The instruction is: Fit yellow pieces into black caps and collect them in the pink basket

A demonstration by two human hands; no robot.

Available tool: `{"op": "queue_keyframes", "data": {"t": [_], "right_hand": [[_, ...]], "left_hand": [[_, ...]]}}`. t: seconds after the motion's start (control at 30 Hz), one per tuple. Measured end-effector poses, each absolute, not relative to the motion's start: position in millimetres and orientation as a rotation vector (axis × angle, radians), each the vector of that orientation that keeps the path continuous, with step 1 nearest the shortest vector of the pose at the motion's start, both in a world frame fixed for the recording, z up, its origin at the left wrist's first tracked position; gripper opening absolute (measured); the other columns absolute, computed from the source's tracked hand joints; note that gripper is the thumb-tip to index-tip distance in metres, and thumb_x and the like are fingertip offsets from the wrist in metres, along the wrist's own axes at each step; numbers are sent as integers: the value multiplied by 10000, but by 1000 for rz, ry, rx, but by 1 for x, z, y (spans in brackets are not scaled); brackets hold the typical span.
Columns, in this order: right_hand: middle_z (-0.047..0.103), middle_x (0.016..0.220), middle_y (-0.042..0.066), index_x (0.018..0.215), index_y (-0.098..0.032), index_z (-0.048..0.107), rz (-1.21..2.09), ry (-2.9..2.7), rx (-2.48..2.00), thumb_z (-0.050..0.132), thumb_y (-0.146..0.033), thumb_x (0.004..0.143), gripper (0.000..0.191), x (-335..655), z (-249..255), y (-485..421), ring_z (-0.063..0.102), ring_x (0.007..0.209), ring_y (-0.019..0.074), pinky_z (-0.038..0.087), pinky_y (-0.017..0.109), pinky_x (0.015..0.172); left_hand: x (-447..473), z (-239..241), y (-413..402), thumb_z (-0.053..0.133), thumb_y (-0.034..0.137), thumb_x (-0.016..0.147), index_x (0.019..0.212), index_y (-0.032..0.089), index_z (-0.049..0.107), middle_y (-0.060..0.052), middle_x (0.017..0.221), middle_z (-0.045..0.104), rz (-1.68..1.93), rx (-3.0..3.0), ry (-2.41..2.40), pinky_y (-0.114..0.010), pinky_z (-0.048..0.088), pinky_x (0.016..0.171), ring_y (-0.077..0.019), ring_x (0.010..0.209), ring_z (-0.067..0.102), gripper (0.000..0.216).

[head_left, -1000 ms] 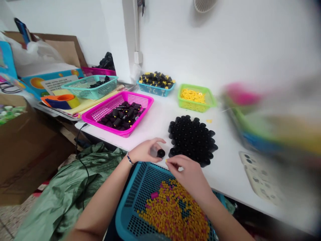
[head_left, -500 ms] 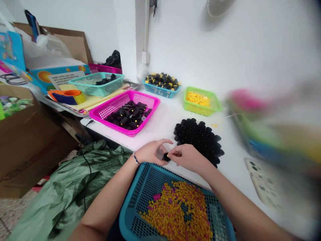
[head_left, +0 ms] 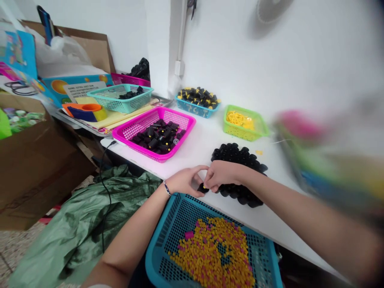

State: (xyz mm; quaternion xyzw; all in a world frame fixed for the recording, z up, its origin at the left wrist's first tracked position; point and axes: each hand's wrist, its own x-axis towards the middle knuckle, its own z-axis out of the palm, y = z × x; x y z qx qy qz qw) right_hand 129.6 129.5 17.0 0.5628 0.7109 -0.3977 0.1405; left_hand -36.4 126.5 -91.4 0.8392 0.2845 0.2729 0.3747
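My left hand (head_left: 189, 181) is closed around a small black cylindrical piece (head_left: 203, 189) with a yellow spot on its top. Right against that piece, the curled fingers of my right hand (head_left: 220, 175) are pressed together; anything inside them is hidden. Beneath and behind my right hand stands a tight cluster of black cylindrical pieces (head_left: 240, 157) on the white table (head_left: 199, 146). Close below both hands is a blue basket (head_left: 159, 240) holding many small yellow and pink pieces (head_left: 210, 252).
A magenta basket (head_left: 126, 137) of black pieces with yellow spots stands left of my hands. Farther back are a blue basket (head_left: 192, 108) of black-and-yellow pieces and a green basket (head_left: 237, 133) of yellow rings. Green sheeting (head_left: 66, 236) lies lower left. Blurred baskets (head_left: 327, 160) are at right.
My right hand has shifted over the black cluster, its forearm swinging higher, and its fingers are more curled. My left hand still holds the black piece. The view has shifted slightly.
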Motion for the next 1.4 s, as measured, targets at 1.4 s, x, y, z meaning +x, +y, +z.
{"op": "queue_keyframes", "data": {"t": [1.4], "right_hand": [[708,735,31,779,-177,723,-964,2349,1654,721,-311,606,218,135,24,137,638,769,204,466,282,736]], "left_hand": [[-37,-93,124,748,314,612,1237,220,353,-13,849,684,741,2134,788,-276,477,717,-161,750,643,746]]}}
